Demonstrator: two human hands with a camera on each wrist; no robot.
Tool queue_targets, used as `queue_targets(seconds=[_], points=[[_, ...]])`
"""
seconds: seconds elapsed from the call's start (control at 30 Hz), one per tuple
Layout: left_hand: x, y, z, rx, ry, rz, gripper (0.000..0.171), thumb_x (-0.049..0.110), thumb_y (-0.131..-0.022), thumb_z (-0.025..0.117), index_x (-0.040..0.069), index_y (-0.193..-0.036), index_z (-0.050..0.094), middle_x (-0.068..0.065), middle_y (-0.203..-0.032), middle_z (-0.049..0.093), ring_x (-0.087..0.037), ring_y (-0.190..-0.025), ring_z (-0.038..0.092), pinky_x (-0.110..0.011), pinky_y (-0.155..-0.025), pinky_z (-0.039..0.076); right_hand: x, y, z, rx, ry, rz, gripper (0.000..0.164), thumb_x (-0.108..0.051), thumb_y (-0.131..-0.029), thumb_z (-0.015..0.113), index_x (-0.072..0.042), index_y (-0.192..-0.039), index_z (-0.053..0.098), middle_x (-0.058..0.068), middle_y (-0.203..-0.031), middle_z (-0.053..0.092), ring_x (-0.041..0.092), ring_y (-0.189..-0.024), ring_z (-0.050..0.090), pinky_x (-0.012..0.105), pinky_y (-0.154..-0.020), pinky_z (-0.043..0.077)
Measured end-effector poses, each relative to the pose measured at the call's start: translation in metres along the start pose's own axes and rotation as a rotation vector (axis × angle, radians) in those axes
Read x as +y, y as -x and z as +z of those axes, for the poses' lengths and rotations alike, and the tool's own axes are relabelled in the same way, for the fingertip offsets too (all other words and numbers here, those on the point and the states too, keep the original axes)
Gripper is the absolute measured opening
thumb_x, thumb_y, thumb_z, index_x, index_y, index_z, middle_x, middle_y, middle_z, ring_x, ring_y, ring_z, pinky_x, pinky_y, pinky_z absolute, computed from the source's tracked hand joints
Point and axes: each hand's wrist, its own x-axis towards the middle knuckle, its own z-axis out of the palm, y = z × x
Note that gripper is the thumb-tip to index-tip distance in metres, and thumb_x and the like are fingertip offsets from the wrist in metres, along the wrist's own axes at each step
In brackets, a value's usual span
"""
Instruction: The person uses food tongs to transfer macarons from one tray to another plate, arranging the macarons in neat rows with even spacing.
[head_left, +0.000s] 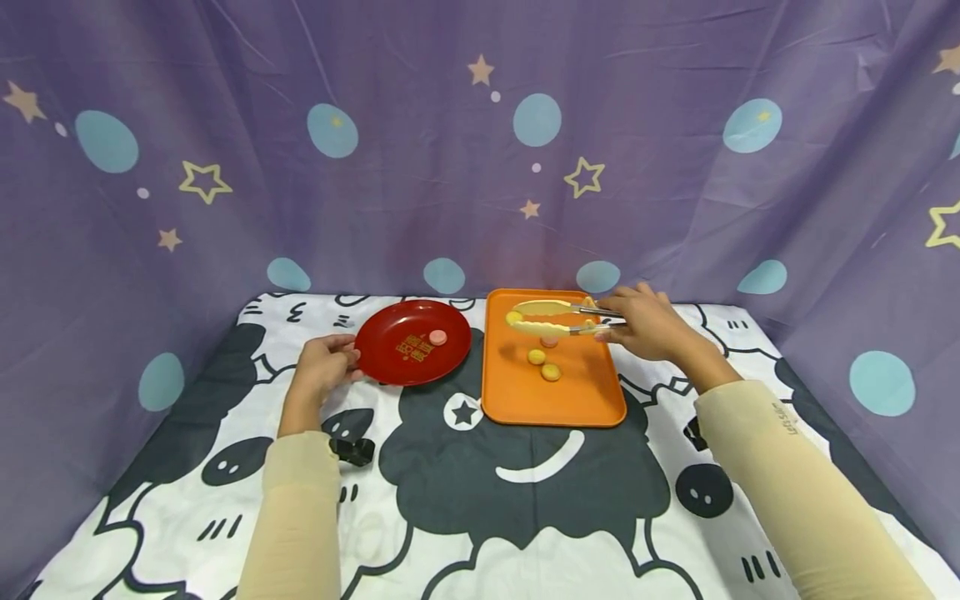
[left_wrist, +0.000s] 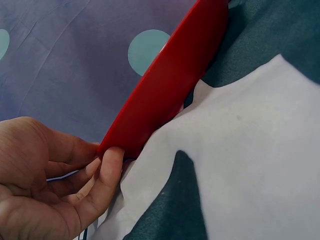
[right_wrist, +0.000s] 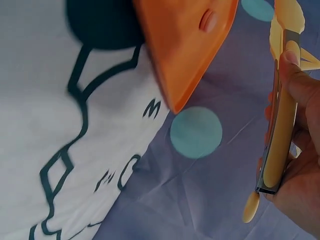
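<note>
My left hand [head_left: 324, 367] pinches the rim of a red plate [head_left: 382, 362] between thumb and fingers, at its left side; the left wrist view shows the plate [left_wrist: 160, 85] edge-on. One pink disc [head_left: 438, 337] and some gold lettering show on it. In my right hand [head_left: 645, 323] is a pair of kitchen tongs [head_left: 543, 307] with cream-yellow tips and metal arms, gripped around the arms. The tips stretch left over an orange tray [head_left: 555, 408], spread apart, with a yellow disc [head_left: 513, 317] at their ends. Two more yellow discs [head_left: 551, 372] and a pink disc [head_left: 550, 342] lie on the tray.
A white and dark cartoon-print cloth [head_left: 525, 483] covers the table. Behind it hangs a purple curtain [head_left: 450, 208] with stars and dots. Near my left forearm is a small black object [head_left: 352, 451]; another black object [head_left: 695, 433] sits beside my right sleeve.
</note>
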Motion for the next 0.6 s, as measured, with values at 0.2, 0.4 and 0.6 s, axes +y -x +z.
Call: queue_targets(seconds=[0.2,0.4,0.6], points=[[0.001,0.001,0.000,-0.004,-0.003,0.003,0.047,0.001,-0.102,0.053,-0.002,-0.149,0.049,-0.018,-0.131,0.054,-0.014,-0.084,0.064,-0.026,-0.073,0.061,-0.016,-0.015,0.007,-0.016,-0.031,-0.002,0.062,-0.044,-0.092,0.075,-0.010,-0.142,0.062,0.013,-0.135,0.061,0.033,-0.105,0.048,0.046,-0.080,0.035],[0.002,0.003,0.000,-0.002,-0.007,-0.001,0.046,0.002,-0.102,0.053,-0.001,-0.148,0.049,-0.017,-0.129,0.054,-0.014,-0.084,0.064,-0.026,-0.074,0.061,-0.030,-0.027,0.012,-0.021,-0.084,-0.017,0.061,-0.041,-0.092,0.076,-0.010,-0.142,0.061,0.015,-0.140,0.058,0.036,-0.113,0.048,0.051,-0.086,0.037],[0.001,0.003,0.000,-0.002,0.004,-0.001,0.046,0.001,-0.102,0.053,-0.002,-0.148,0.049,-0.017,-0.128,0.054,-0.013,-0.084,0.064,-0.026,-0.073,0.061,-0.043,-0.039,0.016,-0.005,-0.090,-0.063,0.067,-0.049,-0.089,0.075,-0.011,-0.142,0.062,0.009,-0.128,0.063,0.031,-0.103,0.047,0.049,-0.085,0.037]])
